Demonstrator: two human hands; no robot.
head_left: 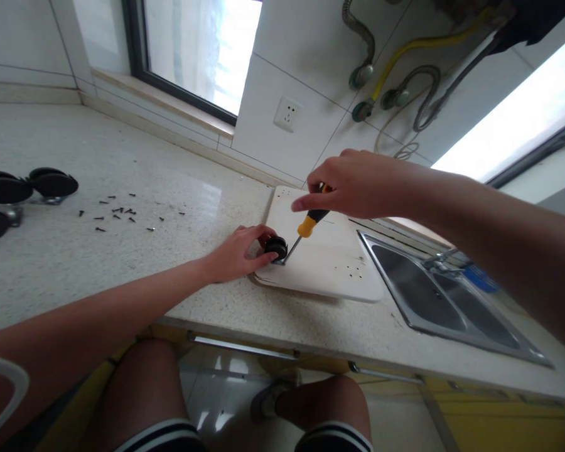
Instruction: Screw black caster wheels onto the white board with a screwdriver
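My left hand (247, 251) grips a black caster wheel (276, 247) between thumb and fingers, holding it at the near left corner of a white board (311, 263). The caster's metal plate lies against the board. My right hand (336, 185) is wrapped round the yellow and black handle of a screwdriver (307, 226). Its shaft slants down to the left, and the tip meets the caster's plate. Whether a screw sits under the tip is too small to tell. Groups of small holes show at other corners of the board.
Several loose screws (117, 210) lie scattered on the speckled countertop (207, 301), left of the board. Beyond them are three more black casters (53, 183). A steel double sink (407, 276) with a faucet (440, 258) is at the right. A wall socket (288, 114) and hoses are behind.
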